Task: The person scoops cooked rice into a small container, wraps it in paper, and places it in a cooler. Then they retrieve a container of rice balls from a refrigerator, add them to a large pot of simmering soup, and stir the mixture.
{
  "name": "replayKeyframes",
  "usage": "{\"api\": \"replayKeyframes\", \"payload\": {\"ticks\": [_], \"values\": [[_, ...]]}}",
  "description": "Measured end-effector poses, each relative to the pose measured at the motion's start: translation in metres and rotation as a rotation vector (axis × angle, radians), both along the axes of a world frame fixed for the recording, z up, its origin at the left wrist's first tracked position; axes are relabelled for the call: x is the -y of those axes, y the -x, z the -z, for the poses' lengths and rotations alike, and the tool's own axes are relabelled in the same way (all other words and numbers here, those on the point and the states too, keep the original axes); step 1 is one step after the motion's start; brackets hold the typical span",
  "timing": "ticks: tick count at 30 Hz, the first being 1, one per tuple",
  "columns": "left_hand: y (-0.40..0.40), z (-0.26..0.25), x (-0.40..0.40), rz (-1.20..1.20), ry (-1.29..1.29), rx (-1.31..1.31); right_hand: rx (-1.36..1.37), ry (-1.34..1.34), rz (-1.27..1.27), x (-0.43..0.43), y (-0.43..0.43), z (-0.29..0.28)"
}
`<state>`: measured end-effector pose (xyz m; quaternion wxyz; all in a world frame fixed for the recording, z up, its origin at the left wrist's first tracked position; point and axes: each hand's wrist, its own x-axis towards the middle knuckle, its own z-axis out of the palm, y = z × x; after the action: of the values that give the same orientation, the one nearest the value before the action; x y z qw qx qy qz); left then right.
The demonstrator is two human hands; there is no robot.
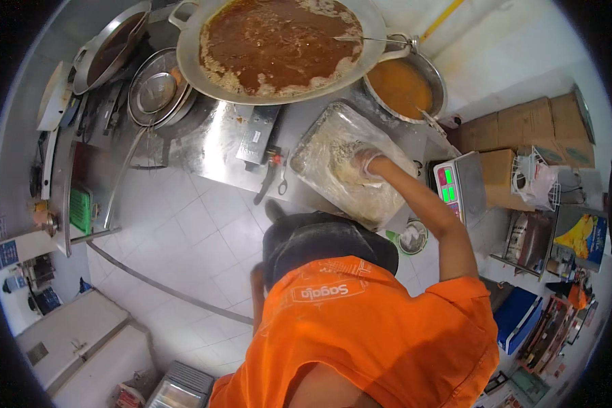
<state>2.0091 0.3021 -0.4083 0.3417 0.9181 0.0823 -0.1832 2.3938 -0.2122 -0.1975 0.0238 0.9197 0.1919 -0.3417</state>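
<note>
My right hand [370, 159] is down in pale flour [348, 166] inside a shallow tray lined with clear plastic [313, 148]; its fingers are partly hidden, so I cannot tell whether they close on anything. The left arm hangs at my side, with the left hand out of sight. Beyond the tray, a large two-handled metal wok [194, 76] holds brown, foaming liquid, and a long thin utensil dips into it. Orange liquid fills a metal pot [441, 97] to the right of the wok. Scissors [283, 184] lie left of the tray.
A digital scale [469, 186] and cardboard boxes [523, 127] stand on the right. Metal strainers [155, 93] rest on a pot at the left, near a second wok [81, 76]. A small green-rimmed container of white powder [413, 238] is below the tray. A dark hose [168, 290] crosses the floor.
</note>
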Motion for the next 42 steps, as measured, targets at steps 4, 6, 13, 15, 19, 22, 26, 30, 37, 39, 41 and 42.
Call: {"api": "replayKeyframes", "payload": {"ticks": [4, 6, 13, 15, 19, 22, 26, 30, 37, 39, 41, 42], "values": [[-0.08, -0.071, 0.006, -0.646, 0.486, -0.356, 0.254, -0.286, 0.01, 0.016, 0.041, 0.032], [-0.098, -0.083, 0.009, -0.587, 0.415, -0.397, 0.29, -0.274, 0.034, 0.011, 0.042, 0.038], [-0.1, -0.076, 0.027, -0.606, 0.422, -0.408, 0.1, -0.256, -0.023, -0.018, 0.021, 0.051], [-0.084, -0.058, 0.032, -0.416, 0.409, -0.273, 0.217, -0.345, -0.031, -0.018, 0.034, 0.069], [0.005, 0.022, 0.02, -0.216, 0.157, -0.106, 0.18, -0.177, -0.282, -0.064, 0.031, 0.013], [-0.011, 0.037, 0.027, -0.1, 0.134, -0.103, 0.256, -0.01, -0.416, -0.029, 0.039, 0.072], [-0.001, 0.026, 0.034, -0.181, 0.128, -0.13, 0.123, -0.229, -0.162, -0.04, 0.033, 0.05], [0.0, 0.018, 0.038, -0.238, 0.121, -0.139, -0.155, -0.373, 0.112, -0.044, 0.033, 0.011], [-0.027, -0.03, 0.046, -0.598, 0.352, -0.205, -0.19, -0.036, -0.534, -0.051, 0.013, -0.008], [-0.056, -0.071, 0.052, -0.727, 0.506, -0.269, -0.235, -0.031, -0.442, -0.048, 0.014, -0.061], [-0.053, -0.075, 0.053, -0.78, 0.509, -0.294, -0.152, -0.11, -0.343, -0.048, 0.015, -0.092], [-0.047, -0.067, 0.048, -0.801, 0.505, -0.309, -0.146, -0.144, -0.288, -0.041, 0.01, -0.088]]}}
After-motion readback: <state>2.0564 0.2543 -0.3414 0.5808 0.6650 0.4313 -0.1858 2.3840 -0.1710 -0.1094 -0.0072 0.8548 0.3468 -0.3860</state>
